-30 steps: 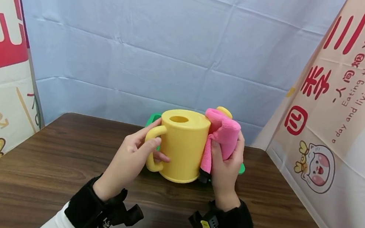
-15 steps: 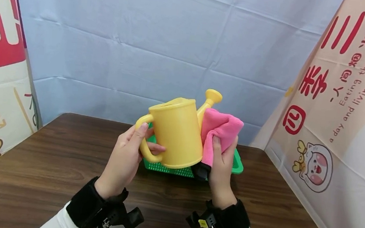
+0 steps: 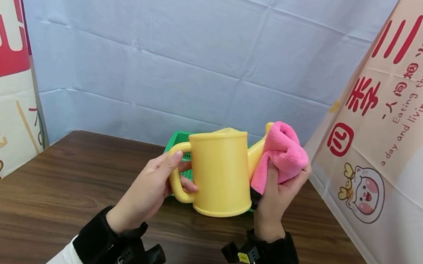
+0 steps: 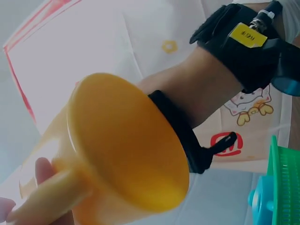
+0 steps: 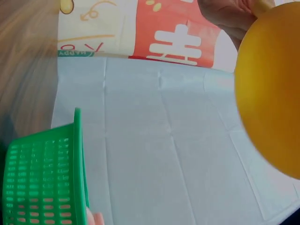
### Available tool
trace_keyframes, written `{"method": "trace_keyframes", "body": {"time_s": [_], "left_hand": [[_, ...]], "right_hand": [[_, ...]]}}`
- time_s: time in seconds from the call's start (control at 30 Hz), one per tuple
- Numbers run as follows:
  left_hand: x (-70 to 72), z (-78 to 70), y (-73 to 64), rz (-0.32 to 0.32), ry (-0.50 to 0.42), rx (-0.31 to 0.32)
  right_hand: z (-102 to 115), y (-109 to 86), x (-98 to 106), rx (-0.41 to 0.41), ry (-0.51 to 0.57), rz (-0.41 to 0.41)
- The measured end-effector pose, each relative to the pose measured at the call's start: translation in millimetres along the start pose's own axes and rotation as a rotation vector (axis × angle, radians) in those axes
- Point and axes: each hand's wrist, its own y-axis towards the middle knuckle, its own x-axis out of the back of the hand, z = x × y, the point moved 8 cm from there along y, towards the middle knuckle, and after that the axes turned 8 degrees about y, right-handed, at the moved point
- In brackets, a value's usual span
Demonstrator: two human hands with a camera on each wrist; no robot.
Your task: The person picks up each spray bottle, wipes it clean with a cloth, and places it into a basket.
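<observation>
My left hand (image 3: pixel 151 188) grips the handle of a yellow watering can (image 3: pixel 222 176), with its thumb on top of the handle. Tilted slightly, the can is held up in front of a green basket; its round base (image 4: pixel 131 145) faces the left wrist camera. My right hand (image 3: pixel 280 195) holds a bunched pink plush cloth (image 3: pixel 280 156) with a black band (image 3: pixel 255 197) at its lower end. That cloth lies against the spout (image 3: pixel 256 154) and covers much of it. In the left wrist view the can hides the right hand's fingers.
Behind the can stands the green basket (image 5: pixel 42 178) on the dark wooden table (image 3: pixel 87 170). A blue item (image 4: pixel 262 201) shows inside it in the left wrist view. A pale blue cloth backdrop (image 3: pixel 157 57) and printed side curtains (image 3: pixel 386 167) surround the table.
The can first rose and tilted, baring its spout, then came lower and to the right. My right hand has carried the pink cloth rightward and up along the spout. Both grips persist.
</observation>
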Motion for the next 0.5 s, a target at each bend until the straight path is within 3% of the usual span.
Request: {"method": "trace_keyframes", "body": {"time_s": [0.2,0.3,0.4,0.5], "left_hand": [[13.1,-4.5,-2.4,-0.157,-0.057,-0.045],[17.1,-6.5,-3.1,-0.203,-0.075,-0.074],[16.7,-7.2,-3.0,-0.185,-0.061,-0.084],[12.1,-5.3,-1.1,-0.12,-0.05,-0.07]], "right_hand": [[-7.5,-13.9,-15.9,-0.165,0.018,0.174],[-9.1,-17.6,-22.4,-0.202,0.043,0.246],[-6.4,-16.4,-22.4,-0.171,0.035,0.248],[-1.9,-11.8,-12.2,-0.107,0.014,0.141]]}}
